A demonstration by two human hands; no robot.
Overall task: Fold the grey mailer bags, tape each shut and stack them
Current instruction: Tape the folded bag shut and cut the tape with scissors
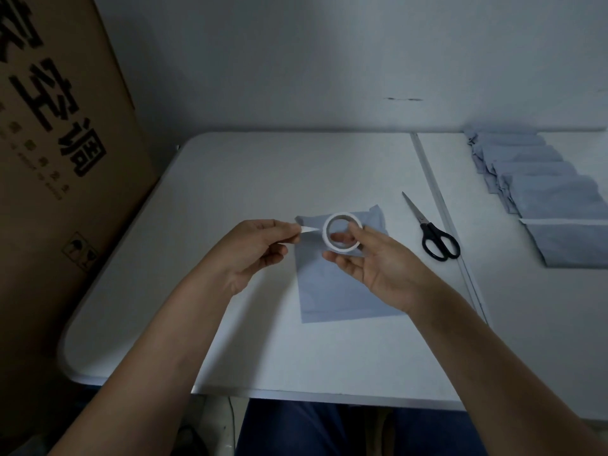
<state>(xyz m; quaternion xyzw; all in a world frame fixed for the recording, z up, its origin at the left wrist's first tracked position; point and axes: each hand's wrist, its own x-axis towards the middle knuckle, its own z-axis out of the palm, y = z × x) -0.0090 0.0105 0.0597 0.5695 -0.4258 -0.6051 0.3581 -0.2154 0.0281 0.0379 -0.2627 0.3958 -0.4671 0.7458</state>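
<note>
White counter [263,179] filled the centre of the frame, rounded corner at lower left, a seam running diagonally down its right part. Black-handled scissors [431,230] lay flat on it right of centre, just left of that seam, blades shut and pointing to the upper left. Big brown cardboard box [59,159] stood along the left edge of the frame, black printed characters and handling symbols on its face, leaning against or close by the counter edge. Plain pale wall [329,60] across the top, with a small dark mark at upper right.
</note>
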